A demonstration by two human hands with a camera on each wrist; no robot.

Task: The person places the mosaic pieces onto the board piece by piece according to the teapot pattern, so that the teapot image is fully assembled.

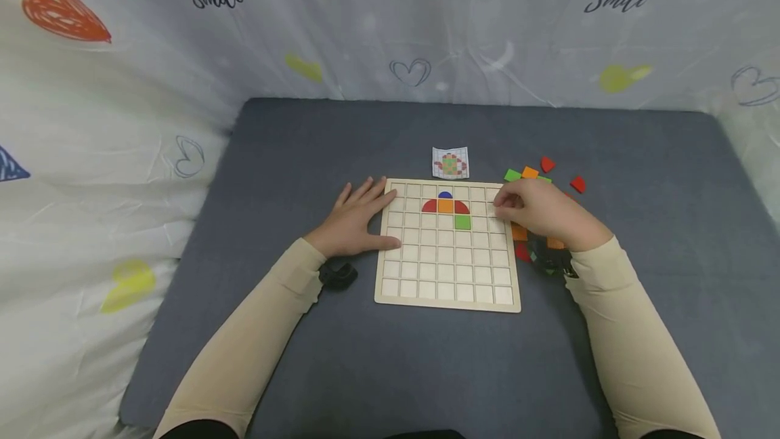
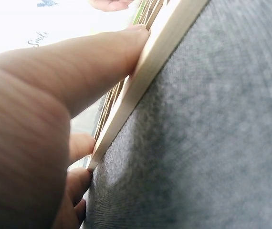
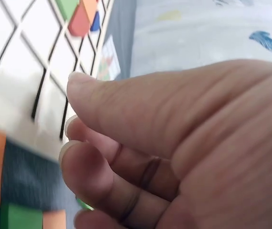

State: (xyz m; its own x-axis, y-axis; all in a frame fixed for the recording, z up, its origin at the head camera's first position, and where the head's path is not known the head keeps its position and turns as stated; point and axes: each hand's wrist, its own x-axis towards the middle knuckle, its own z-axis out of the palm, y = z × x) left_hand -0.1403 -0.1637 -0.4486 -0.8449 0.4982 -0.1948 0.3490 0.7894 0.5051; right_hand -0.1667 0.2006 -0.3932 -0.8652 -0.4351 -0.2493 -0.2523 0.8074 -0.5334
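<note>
A pale wooden grid board lies on the grey table. In its upper rows sit a blue half-round piece, an orange square, red quarter-round pieces on either side of it and a green square. My left hand rests on the board's left edge with fingers spread, thumb and fingertips touching the frame. My right hand is over the board's right edge. Its fingers are loosely bent, with a gap to the thumb and no piece showing between them.
Behind the board lies a small picture card with a coloured pattern on a grid. Loose pieces lie right of the board, partly under my right hand, among them an orange square and a red piece. A printed curtain hangs behind the table.
</note>
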